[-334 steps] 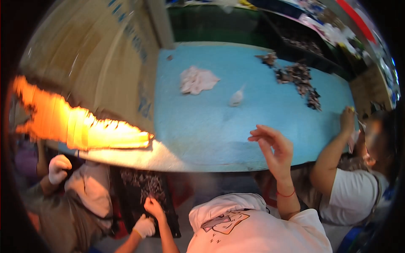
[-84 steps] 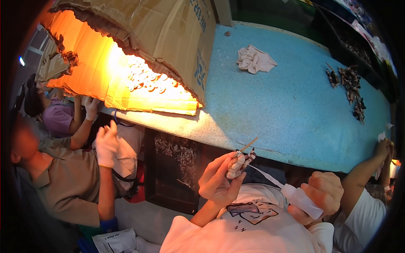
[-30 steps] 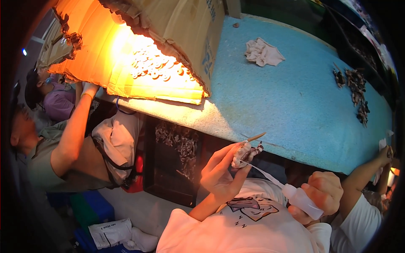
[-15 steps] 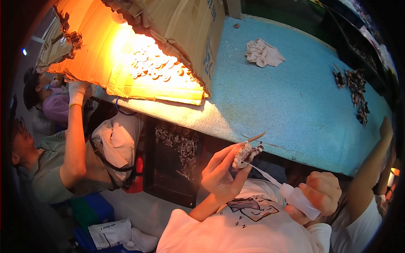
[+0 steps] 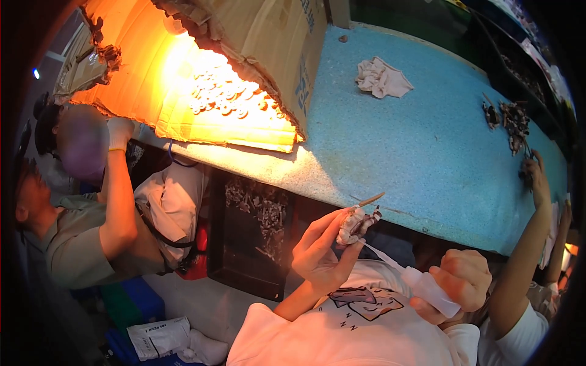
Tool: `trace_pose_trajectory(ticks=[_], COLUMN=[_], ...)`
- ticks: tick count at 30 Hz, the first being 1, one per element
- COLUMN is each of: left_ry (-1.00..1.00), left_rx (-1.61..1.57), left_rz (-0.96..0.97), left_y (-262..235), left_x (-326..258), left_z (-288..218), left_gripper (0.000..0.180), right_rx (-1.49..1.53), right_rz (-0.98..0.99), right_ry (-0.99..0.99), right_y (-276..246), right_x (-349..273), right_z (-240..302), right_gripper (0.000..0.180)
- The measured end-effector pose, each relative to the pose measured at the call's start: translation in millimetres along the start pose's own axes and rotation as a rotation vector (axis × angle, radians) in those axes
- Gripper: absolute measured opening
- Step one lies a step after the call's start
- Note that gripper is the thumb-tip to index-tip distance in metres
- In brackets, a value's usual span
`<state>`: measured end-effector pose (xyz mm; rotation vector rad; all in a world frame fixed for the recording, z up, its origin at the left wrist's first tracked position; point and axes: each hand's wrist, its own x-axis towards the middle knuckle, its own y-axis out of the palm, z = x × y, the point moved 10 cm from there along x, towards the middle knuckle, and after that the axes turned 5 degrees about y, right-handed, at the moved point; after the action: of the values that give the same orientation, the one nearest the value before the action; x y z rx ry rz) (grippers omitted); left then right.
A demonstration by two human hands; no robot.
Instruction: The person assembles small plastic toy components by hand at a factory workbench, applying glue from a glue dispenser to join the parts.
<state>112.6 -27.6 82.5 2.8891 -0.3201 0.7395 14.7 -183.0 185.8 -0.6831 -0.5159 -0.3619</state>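
Note:
Between the thumb and fingers of my left hand (image 5: pixel 323 247) is a small, knobbly pale-and-dark figure piece (image 5: pixel 354 226); its exact kind I cannot make out. A thin brown stick (image 5: pixel 371 199) juts from its upper side. My right hand (image 5: pixel 461 280) wraps round a white squeeze bottle (image 5: pixel 430 291), tilted so that its long thin nozzle (image 5: pixel 384 253) points up and left at the piece. The nozzle's tip lies by my left thumb, just below the piece; whether it touches is too small to tell. Both hands are in front of my white printed shirt, near the table's edge.
On the blue table (image 5: pixel 390 146) lie a crumpled white cloth (image 5: pixel 383 77) and dark pieces (image 5: pixel 514 119). A torn cardboard box (image 5: pixel 262 49) holds brightly lit small parts (image 5: pixel 226 91). A black tray (image 5: pixel 247 268) sits below the edge. Co-workers sit left and right; one's hand (image 5: pixel 537 177) reaches over the table.
The nozzle tip has drawn back slightly from the piece as my right hand shifted a little. The right co-worker's hand has reached to the dark pieces. The left co-worker's arm has moved right.

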Motion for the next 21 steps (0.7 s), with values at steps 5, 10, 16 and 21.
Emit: trace_pose_trajectory(ticks=[5, 10, 16, 21], left_ry=[0.008, -0.007, 0.002, 0.004], left_rx=[-0.021, -0.014, -0.023, -0.022], left_rz=[0.002, 0.016, 0.001, 0.013], left_y=[2.2, 3.6, 1.6, 2.8], left_x=[4.8, 0.3, 0.1, 0.3], left_z=[-6.8, -1.1, -1.3, -1.4], left_gripper=[0.044, 0.044, 0.043, 0.043], right_rx=[-0.028, -0.011, -0.039, -0.028], right_rz=[-0.043, -0.007, -0.027, 0.005], right_ry=[0.005, -0.005, 0.012, 0.005], right_y=[-5.3, -3.9, -6.8, -4.9], right_x=[-2.3, -2.9, -2.1, -1.7], right_z=[6.9, 3.6, 4.2, 4.5], right_gripper=[0.039, 0.038, 0.036, 0.036])
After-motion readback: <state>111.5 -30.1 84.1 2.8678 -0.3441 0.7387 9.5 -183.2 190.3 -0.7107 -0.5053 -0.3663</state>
